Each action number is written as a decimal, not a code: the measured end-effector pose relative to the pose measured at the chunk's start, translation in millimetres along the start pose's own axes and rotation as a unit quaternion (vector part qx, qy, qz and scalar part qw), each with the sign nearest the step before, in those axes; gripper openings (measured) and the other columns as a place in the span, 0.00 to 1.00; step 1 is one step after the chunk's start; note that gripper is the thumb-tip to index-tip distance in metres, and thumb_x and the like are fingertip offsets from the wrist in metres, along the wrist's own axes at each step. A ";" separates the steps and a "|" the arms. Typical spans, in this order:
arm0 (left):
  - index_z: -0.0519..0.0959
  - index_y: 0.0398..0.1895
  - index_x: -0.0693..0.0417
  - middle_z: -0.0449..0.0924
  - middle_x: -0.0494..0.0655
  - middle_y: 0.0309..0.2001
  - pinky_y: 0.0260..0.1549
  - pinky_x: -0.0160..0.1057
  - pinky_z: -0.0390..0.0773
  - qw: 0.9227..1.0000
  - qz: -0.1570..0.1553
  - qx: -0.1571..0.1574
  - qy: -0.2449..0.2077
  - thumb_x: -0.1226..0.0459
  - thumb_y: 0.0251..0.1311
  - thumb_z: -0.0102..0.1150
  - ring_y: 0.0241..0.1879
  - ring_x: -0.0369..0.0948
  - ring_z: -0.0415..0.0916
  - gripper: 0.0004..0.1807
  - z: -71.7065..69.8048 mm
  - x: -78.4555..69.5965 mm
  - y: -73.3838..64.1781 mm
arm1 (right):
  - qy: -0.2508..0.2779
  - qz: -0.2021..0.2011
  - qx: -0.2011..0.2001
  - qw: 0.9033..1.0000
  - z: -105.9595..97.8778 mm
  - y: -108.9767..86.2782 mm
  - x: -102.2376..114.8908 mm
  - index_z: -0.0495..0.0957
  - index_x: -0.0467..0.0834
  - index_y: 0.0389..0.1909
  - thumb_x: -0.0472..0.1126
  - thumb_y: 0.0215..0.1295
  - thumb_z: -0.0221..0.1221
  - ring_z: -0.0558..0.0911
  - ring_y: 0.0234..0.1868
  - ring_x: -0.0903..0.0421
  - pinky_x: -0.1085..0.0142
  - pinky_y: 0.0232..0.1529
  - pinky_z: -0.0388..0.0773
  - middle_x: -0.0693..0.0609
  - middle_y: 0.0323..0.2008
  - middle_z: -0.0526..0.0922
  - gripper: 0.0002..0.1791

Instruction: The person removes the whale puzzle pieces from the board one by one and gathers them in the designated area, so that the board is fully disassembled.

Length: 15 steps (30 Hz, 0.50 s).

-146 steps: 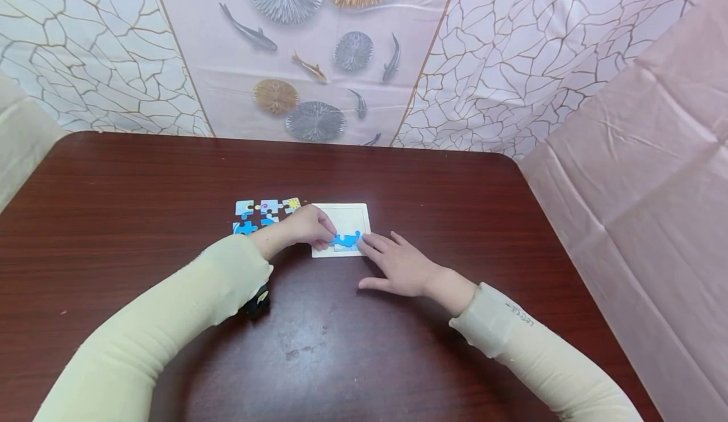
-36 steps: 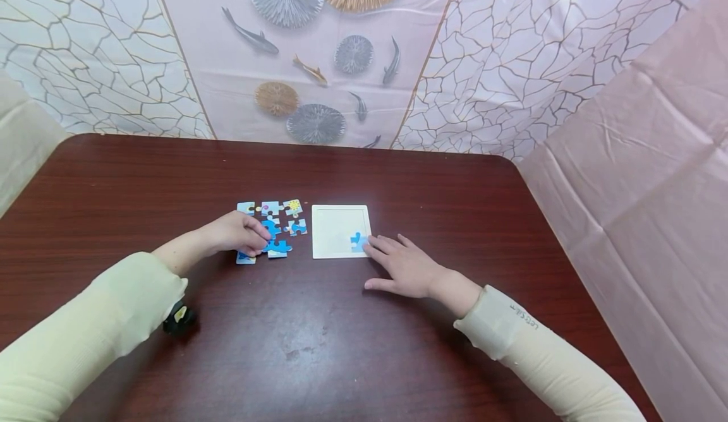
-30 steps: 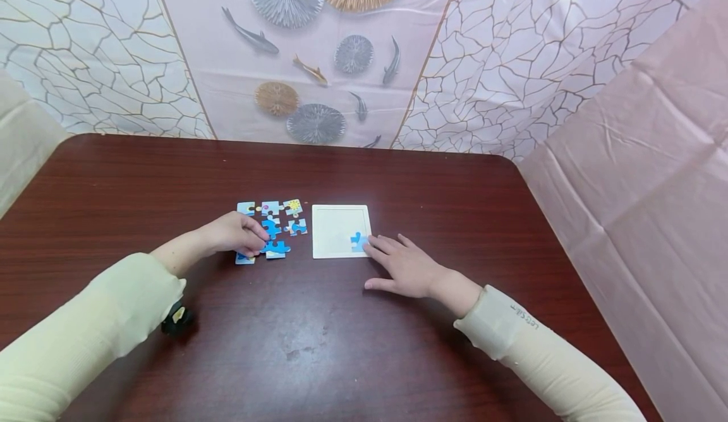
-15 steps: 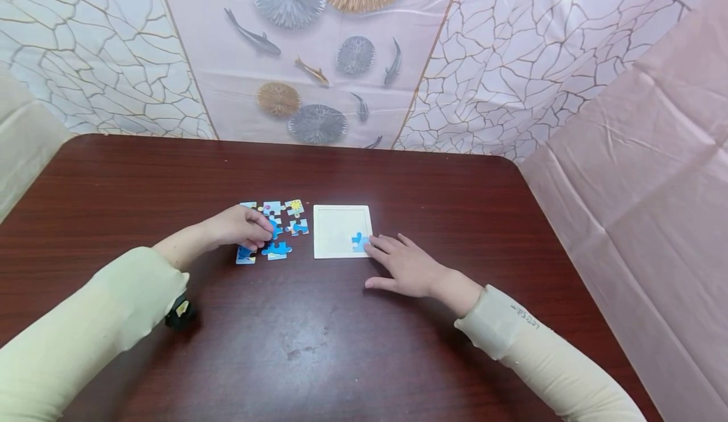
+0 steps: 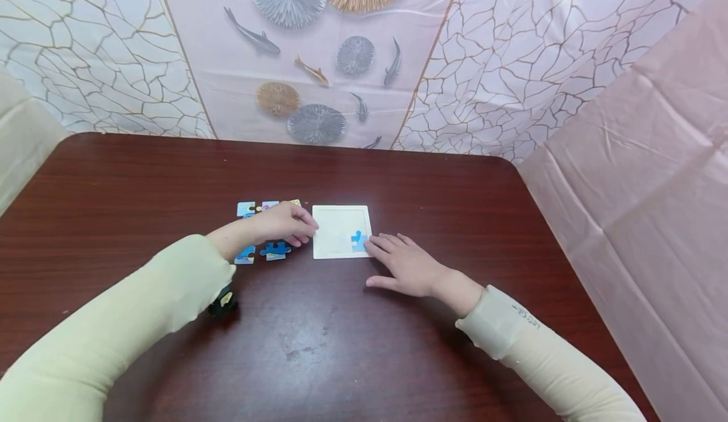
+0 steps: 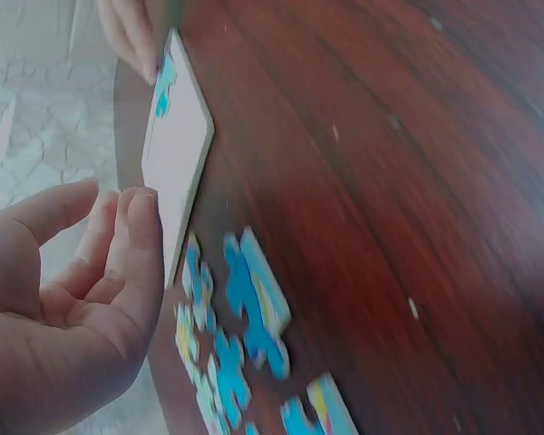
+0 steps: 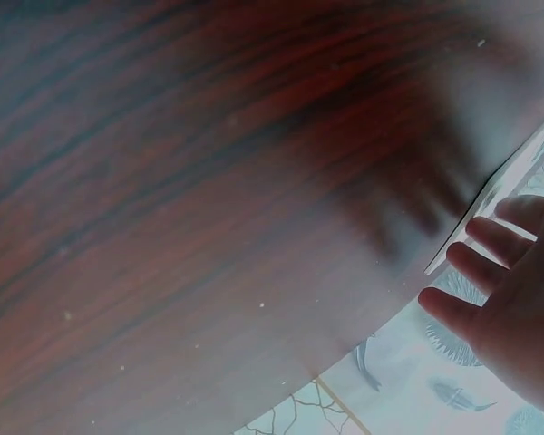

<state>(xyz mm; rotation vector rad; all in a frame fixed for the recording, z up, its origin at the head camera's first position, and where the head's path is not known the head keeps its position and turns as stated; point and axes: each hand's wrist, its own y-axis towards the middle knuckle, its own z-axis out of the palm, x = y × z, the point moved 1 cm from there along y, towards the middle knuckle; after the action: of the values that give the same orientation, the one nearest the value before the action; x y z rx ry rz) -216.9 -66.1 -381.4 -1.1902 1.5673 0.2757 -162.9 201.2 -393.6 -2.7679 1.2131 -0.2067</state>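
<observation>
A white square puzzle tray (image 5: 334, 223) lies flat on the table, with one blue jigsaw piece (image 5: 358, 242) in its near right corner. My left hand (image 5: 279, 223) hovers over the loose pieces, its fingertips at the tray's left edge. In the left wrist view a gap shows between the thumb and the loosely bent fingers of that hand (image 6: 91, 299), and nothing is in it. My right hand (image 5: 409, 265) has its fingers outstretched, the tips touching the tray's right edge near the corner piece. Several loose jigsaw pieces (image 5: 276, 251) are partly hidden by my left hand.
A dark reddish wooden table (image 5: 364, 346) carries everything. Patterned cloth (image 5: 318, 62) hangs behind it, and plain pinkish cloth (image 5: 637, 175) is on the right. A small black device (image 5: 224, 302) is under my left cuff.
Earlier my left hand held a blue piece at the tray; that piece later lay among the loose ones. Since half a second ago this hand has moved right to the tray. My right hand stayed.
</observation>
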 end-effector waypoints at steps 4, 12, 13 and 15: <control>0.76 0.50 0.67 0.81 0.60 0.43 0.39 0.37 0.83 1.000 0.001 0.000 -0.005 0.64 0.61 0.56 0.34 0.41 0.79 0.18 11.3 -7.7 8.7 | -0.005 0.006 -0.005 1.000 -0.4 0.2 -1.3 0.59 0.41 0.69 0.65 0.62 0.50 0.61 0.69 0.46 0.45 0.68 0.57 0.43 0.68 0.64 0.42; 0.75 0.52 0.69 0.81 0.61 0.41 0.39 0.37 0.82 1.000 0.000 -0.014 -0.028 0.66 0.62 0.53 0.33 0.39 0.79 0.18 32.9 -15.1 22.4 | -0.006 0.040 0.006 0.999 1.7 -0.7 -5.9 0.58 0.44 0.70 0.66 0.63 0.48 0.54 0.73 0.46 0.40 0.68 0.52 0.46 0.71 0.57 0.41; 0.75 0.52 0.69 0.81 0.61 0.41 0.39 0.37 0.82 0.999 0.002 -0.013 -0.033 0.66 0.62 0.53 0.34 0.40 0.79 0.18 35.3 -15.8 23.2 | -0.006 0.041 0.008 0.999 1.9 -0.7 -6.4 0.58 0.44 0.70 0.66 0.63 0.48 0.54 0.73 0.46 0.40 0.68 0.51 0.46 0.71 0.57 0.41; 0.73 0.54 0.70 0.80 0.62 0.44 0.40 0.37 0.82 0.999 -0.001 -0.011 -0.052 0.67 0.62 0.52 0.36 0.41 0.80 0.19 40.4 -16.9 25.5 | -0.007 0.040 0.010 0.999 2.1 -0.6 -6.7 0.58 0.44 0.70 0.66 0.63 0.48 0.53 0.73 0.46 0.40 0.68 0.51 0.47 0.71 0.57 0.41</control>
<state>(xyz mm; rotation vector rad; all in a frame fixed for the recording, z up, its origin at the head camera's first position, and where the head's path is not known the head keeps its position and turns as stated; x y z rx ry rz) -214.3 -16.7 -392.5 -1.1769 1.4765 0.3491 -166.6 206.7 -396.1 -2.6922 1.3081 -0.1923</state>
